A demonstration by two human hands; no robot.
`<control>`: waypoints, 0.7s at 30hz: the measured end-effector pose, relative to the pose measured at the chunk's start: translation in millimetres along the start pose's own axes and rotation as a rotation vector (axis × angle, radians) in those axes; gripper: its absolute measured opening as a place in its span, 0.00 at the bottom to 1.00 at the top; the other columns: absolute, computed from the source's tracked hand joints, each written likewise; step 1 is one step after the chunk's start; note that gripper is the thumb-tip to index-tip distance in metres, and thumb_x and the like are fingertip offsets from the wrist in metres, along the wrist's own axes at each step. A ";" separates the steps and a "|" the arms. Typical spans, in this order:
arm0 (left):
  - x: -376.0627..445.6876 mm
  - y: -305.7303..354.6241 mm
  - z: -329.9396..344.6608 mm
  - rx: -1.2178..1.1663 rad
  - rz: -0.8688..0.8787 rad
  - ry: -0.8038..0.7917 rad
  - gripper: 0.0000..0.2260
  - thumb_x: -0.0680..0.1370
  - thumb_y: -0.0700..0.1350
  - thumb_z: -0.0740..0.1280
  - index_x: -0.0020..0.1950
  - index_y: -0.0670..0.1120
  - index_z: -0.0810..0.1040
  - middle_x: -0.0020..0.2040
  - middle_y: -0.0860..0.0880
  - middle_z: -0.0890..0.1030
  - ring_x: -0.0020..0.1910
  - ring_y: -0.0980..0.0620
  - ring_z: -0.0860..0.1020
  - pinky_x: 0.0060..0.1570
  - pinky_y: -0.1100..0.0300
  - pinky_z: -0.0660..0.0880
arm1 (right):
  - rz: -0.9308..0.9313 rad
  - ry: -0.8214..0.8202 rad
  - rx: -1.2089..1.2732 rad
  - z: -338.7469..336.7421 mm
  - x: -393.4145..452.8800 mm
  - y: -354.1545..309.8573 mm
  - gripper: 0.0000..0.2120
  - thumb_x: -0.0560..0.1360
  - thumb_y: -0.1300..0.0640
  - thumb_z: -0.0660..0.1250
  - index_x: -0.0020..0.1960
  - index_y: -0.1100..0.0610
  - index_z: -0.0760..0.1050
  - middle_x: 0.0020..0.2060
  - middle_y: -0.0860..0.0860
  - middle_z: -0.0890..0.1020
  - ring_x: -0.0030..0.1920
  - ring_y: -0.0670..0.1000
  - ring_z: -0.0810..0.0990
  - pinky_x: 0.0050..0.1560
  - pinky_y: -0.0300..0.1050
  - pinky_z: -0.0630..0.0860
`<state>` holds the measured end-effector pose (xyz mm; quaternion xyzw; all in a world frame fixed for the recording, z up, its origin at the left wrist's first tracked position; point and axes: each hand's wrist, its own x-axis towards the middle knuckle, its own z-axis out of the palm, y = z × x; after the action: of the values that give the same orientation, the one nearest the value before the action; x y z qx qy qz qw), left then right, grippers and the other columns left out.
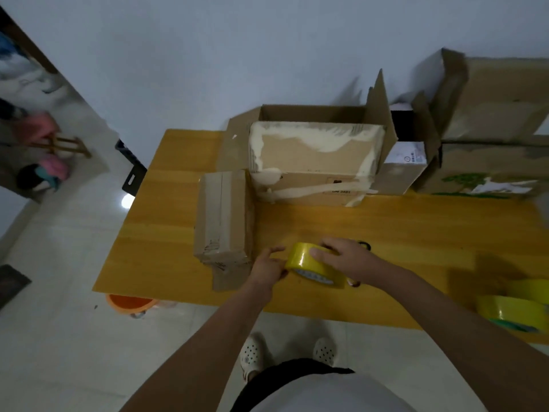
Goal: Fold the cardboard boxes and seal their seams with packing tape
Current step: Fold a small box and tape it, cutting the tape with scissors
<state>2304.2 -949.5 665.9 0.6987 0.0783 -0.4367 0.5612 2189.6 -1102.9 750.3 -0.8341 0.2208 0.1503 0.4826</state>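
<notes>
We've got the yellow tape roll [312, 264] clamped from above in our right hand [344, 257], fingers curled over its rim, while the left hand [269, 267] pinches at the roll's left edge, prob. picking for the loose tape end. The roll sits low over the yellow table [386, 221], near the front edge; can't tell if it's touching. Just left of it lies a small closed box [222, 218] w/ a strip already down its top seam and one flap [227, 278] sticking out toward us, so that end likely needs sealing next. Behind stands a bigger box [315, 162] w/ torn old tape, more open cartons [487, 126] to the right. Spare rolls [517, 310] wait at the table's right edge, within reach.
</notes>
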 end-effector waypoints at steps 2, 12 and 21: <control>-8.4 20.0 -8.0 0.076 0.215 0.017 0.14 0.79 0.33 0.64 0.58 0.50 0.73 0.42 0.45 0.76 0.39 0.51 0.75 0.38 0.61 0.75 | -0.049 0.042 0.048 -9.1 -3.8 -12.6 0.19 0.79 0.40 0.60 0.55 0.55 0.74 0.45 0.50 0.77 0.45 0.50 0.76 0.46 0.47 0.71; -32.6 78.0 -110.8 -0.336 0.492 0.328 0.13 0.79 0.36 0.68 0.59 0.49 0.70 0.36 0.49 0.76 0.38 0.53 0.77 0.40 0.61 0.77 | 0.044 0.003 -0.438 0.8 15.8 -53.7 0.27 0.79 0.37 0.58 0.65 0.58 0.72 0.56 0.54 0.77 0.51 0.54 0.75 0.45 0.44 0.68; -43.6 39.0 -141.3 -0.700 0.319 0.398 0.20 0.76 0.39 0.72 0.65 0.50 0.69 0.53 0.43 0.81 0.47 0.52 0.80 0.45 0.63 0.76 | 0.078 -0.132 -0.504 26.2 39.7 -71.2 0.15 0.84 0.48 0.56 0.61 0.58 0.69 0.49 0.58 0.75 0.40 0.55 0.70 0.41 0.48 0.68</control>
<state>2375.0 -826.4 722.7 0.5402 0.2196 -0.1483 0.7987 2259.2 -1057.8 771.6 -0.9073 0.1765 0.2732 0.2666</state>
